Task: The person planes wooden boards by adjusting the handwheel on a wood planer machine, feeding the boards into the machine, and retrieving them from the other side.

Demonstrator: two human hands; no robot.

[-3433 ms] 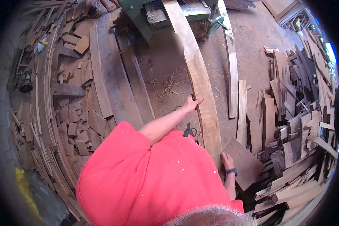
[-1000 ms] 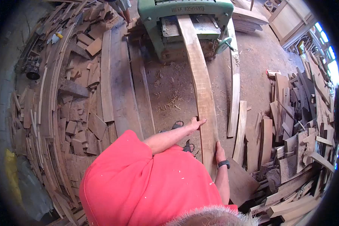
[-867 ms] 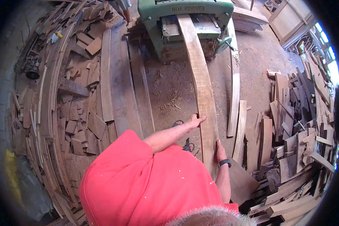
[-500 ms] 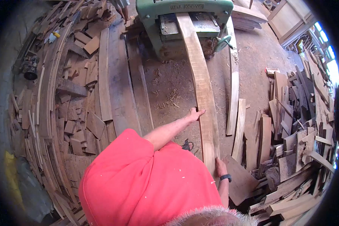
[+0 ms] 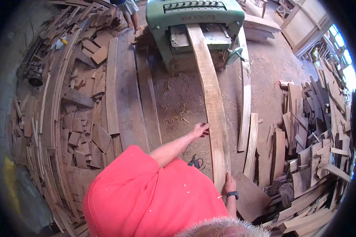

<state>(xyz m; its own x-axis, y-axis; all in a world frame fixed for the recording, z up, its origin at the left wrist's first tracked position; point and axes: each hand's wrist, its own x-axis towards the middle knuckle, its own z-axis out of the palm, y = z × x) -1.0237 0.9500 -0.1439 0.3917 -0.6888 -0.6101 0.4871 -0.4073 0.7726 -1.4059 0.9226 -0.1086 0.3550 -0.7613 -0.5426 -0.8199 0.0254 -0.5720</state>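
Note:
A long wooden board runs from the green thickness planer down to my body, its far end inside the machine. My right hand grips the board's right edge near its close end, thumb on the side and the other fingers hidden beneath. At the board's left edge is my left hand, its fingers loosely bent and slightly apart; its thumb is off the board's top face. Whether its fingertips touch the edge is hard to see.
Long planks and offcuts cover the floor at left. Scrap wood is heaped at right. Narrow boards lie right of the planer, beside its handwheel. Another person's legs show at the far left. Shavings litter the floor.
My left hand has loosened, lifting its thumb off the board and shifting slightly left and back. My right hand still holds the edge. The view has tilted up, showing more of the planer.

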